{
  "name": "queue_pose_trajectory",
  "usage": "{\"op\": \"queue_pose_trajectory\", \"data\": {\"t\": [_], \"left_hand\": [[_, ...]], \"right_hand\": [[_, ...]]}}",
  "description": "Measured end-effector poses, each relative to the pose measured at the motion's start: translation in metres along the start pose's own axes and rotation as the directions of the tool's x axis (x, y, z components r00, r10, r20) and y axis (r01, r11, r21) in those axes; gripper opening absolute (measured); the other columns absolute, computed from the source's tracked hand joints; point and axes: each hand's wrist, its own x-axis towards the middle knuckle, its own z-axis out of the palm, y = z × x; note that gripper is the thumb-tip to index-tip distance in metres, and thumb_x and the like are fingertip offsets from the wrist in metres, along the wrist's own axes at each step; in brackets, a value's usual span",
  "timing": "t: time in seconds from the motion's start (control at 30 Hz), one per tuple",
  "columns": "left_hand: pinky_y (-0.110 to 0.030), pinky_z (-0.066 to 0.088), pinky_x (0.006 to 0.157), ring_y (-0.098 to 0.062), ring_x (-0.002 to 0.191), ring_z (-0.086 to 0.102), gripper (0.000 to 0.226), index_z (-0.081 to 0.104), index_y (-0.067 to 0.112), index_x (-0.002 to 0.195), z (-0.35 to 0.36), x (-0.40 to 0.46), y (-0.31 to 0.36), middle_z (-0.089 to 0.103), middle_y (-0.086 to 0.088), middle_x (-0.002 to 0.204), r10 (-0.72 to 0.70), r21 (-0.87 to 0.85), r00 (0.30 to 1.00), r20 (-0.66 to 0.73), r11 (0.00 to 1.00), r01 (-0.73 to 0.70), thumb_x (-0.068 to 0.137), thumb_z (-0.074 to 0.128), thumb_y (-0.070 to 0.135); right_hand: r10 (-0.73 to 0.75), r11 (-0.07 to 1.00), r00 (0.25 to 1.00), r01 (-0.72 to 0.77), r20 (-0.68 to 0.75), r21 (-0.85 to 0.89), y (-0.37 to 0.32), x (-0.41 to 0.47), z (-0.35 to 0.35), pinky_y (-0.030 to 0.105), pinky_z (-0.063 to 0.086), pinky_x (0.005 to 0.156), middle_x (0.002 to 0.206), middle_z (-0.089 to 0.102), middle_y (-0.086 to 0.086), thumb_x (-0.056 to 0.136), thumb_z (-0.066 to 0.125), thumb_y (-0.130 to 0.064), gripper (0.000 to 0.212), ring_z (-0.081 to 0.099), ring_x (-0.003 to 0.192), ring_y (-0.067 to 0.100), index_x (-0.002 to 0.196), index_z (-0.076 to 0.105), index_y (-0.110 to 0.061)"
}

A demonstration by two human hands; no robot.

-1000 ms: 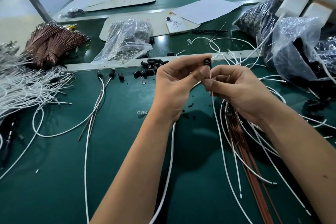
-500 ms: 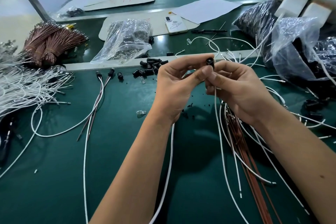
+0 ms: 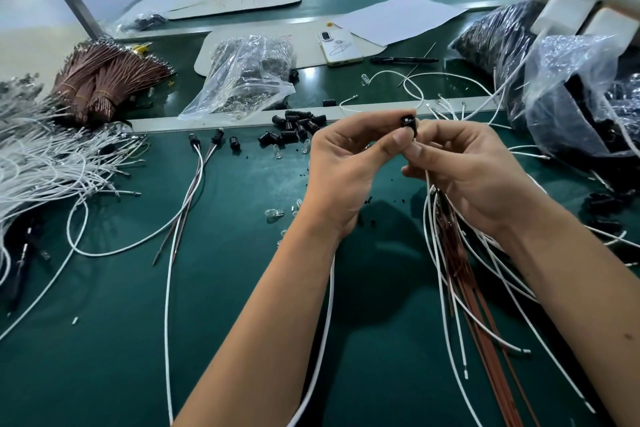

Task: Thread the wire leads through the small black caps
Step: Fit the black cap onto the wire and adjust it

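Observation:
My left hand [image 3: 346,163] pinches a small black cap [image 3: 408,123] between thumb and forefinger, above the green table. My right hand [image 3: 474,177] meets it fingertip to fingertip and pinches a white wire lead [image 3: 428,191] just under the cap; the lead hangs down from those fingers. A pile of loose black caps [image 3: 294,126] lies on the table behind my left hand. Two capped leads [image 3: 204,146] lie to the left. More white and brown leads [image 3: 460,274] spread under my right forearm.
A tangle of white wires [image 3: 45,166] and bundled brown wires [image 3: 100,80] fill the left side. A clear plastic bag [image 3: 242,80] sits at the back centre, dark bags [image 3: 571,97] on the right. A phone [image 3: 339,48], pen and paper lie farther back.
Both hands have shifted slightly to the right and my right fingertips have closed up against the cap. The cap stays pinched in my left hand.

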Motion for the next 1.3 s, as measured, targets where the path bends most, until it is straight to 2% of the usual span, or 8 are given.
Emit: {"op": "queue_pose_trajectory", "data": {"t": [0.13, 0.37, 0.47, 0.6, 0.7, 0.8, 1.03, 1.3], "left_hand": [[-0.035, 0.058, 0.089, -0.020, 0.085, 0.070, 0.018, 0.073, -0.004, 0.100, 0.002, 0.000, -0.001, 0.074, -0.012, 0.089, -0.018, -0.054, 1.000, -0.023, 0.998, 0.017, 0.085, 0.067, -0.012], [-0.026, 0.055, 0.084, -0.017, 0.089, 0.069, 0.020, 0.074, 0.007, 0.100, -0.009, 0.006, 0.003, 0.075, -0.008, 0.093, -0.090, -0.122, 0.989, -0.116, 0.990, 0.076, 0.087, 0.066, -0.006], [-0.025, 0.055, 0.082, -0.017, 0.088, 0.070, 0.020, 0.075, 0.009, 0.098, -0.010, 0.005, 0.003, 0.076, -0.008, 0.094, -0.096, -0.092, 0.991, -0.098, 0.992, 0.087, 0.088, 0.067, -0.005], [-0.023, 0.055, 0.079, -0.015, 0.088, 0.071, 0.019, 0.074, 0.009, 0.098, -0.009, 0.004, 0.002, 0.077, -0.007, 0.093, -0.073, -0.029, 0.996, -0.053, 0.997, 0.071, 0.090, 0.067, -0.006], [-0.029, 0.057, 0.081, -0.019, 0.086, 0.070, 0.016, 0.075, 0.010, 0.092, -0.007, 0.003, 0.002, 0.076, -0.011, 0.091, -0.061, 0.043, 0.996, -0.058, 0.997, 0.063, 0.086, 0.073, -0.004], [-0.034, 0.058, 0.083, -0.022, 0.081, 0.070, 0.019, 0.077, 0.016, 0.082, -0.006, 0.002, 0.003, 0.076, -0.012, 0.085, -0.083, 0.075, 0.993, -0.078, 0.993, 0.089, 0.082, 0.077, -0.003], [-0.040, 0.054, 0.083, -0.028, 0.082, 0.064, 0.007, 0.074, 0.006, 0.087, -0.001, 0.002, -0.003, 0.074, -0.015, 0.085, -0.212, 0.016, 0.953, -0.216, 0.975, 0.221, 0.082, 0.077, 0.002], [-0.023, 0.056, 0.068, -0.014, 0.071, 0.069, 0.006, 0.074, 0.007, 0.086, -0.001, 0.003, -0.004, 0.076, -0.008, 0.079, -0.246, -0.013, 0.943, -0.223, 0.968, 0.249, 0.085, 0.075, 0.001]], "right_hand": [[-0.027, 1.000, 1.000, 0.028, -0.013, 0.012, 0.002, 0.001, -0.002, 0.023, 0.056, 0.079, 0.079, 0.073, -0.010, 0.059, 0.095, -0.050, 0.033, 0.066, 0.075, 0.005, 0.077, 0.080, -0.026], [-0.120, 0.980, 0.983, 0.095, -0.139, -0.176, 0.007, 0.002, 0.002, 0.023, 0.055, 0.080, 0.095, 0.081, 0.000, 0.082, 0.081, -0.029, 0.011, 0.070, 0.088, 0.009, 0.093, 0.085, -0.028], [-0.174, 0.959, 0.970, 0.127, -0.171, -0.255, 0.009, 0.002, 0.003, 0.019, 0.055, 0.074, 0.089, 0.080, -0.002, 0.085, 0.081, -0.023, 0.008, 0.070, 0.081, 0.006, 0.092, 0.084, -0.028], [-0.191, 0.950, 0.965, 0.135, -0.181, -0.281, 0.008, 0.002, 0.005, 0.024, 0.055, 0.071, 0.077, 0.076, -0.002, 0.080, 0.082, -0.032, 0.008, 0.065, 0.072, 0.011, 0.085, 0.083, -0.026], [-0.195, 0.936, 0.969, 0.138, -0.149, -0.325, 0.009, 0.002, 0.003, 0.025, 0.052, 0.066, 0.070, 0.071, -0.001, 0.085, 0.082, -0.025, 0.006, 0.060, 0.066, 0.016, 0.083, 0.081, -0.020], [-0.196, 0.917, 0.975, 0.144, -0.107, -0.372, 0.009, 0.002, 0.002, 0.022, 0.048, 0.062, 0.064, 0.066, -0.004, 0.089, 0.079, -0.020, 0.008, 0.056, 0.061, 0.013, 0.082, 0.079, -0.015], [-0.131, 0.923, 0.987, 0.087, -0.094, -0.375, 0.009, 0.004, 0.001, 0.020, 0.046, 0.057, 0.061, 0.062, -0.005, 0.090, 0.078, -0.010, 0.011, 0.053, 0.057, 0.013, 0.079, 0.076, -0.009], [-0.062, 0.930, 0.992, 0.017, -0.110, -0.368, 0.012, 0.004, 0.001, 0.018, 0.046, 0.057, 0.059, 0.061, -0.006, 0.090, 0.076, -0.004, 0.012, 0.052, 0.055, 0.009, 0.079, 0.074, -0.006]]}}
